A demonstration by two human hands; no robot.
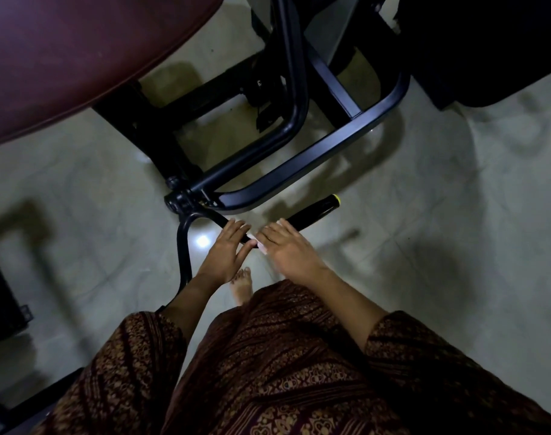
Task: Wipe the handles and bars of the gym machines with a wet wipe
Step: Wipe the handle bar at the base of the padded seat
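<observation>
Grip: right hand (288,248) lies on top of the white wet wipe (261,248), fingers close together and pressing it onto the black tubular handle bar (217,217). Only slivers of the wipe show at the hand's edges. Cannot tell whether the thumb or fingertips curl under the bar, as the back of the hand hides it.

Left hand (228,251) is just beside it on the same bar, with fingers straight and laid flat across the tube and the thumb spread toward the wipe. It holds nothing; it looks to be steadying the handle.

Step in hand, by my reading: wiping the bare middle of this handle. The black foam grip with a yellow end cap (318,210) lies just beyond the right fingers, so the next move likely calls for sliding the wipe outward along it, with pressure kept on and the left hand bracing.

Pose: both forearms reach forward and down from brown patterned sleeves (424,356), wrists low, palms down.

Around: the bar pivots off the black steel frame (299,171), below a maroon padded seat (79,58), over a pale tiled floor (424,215).
</observation>
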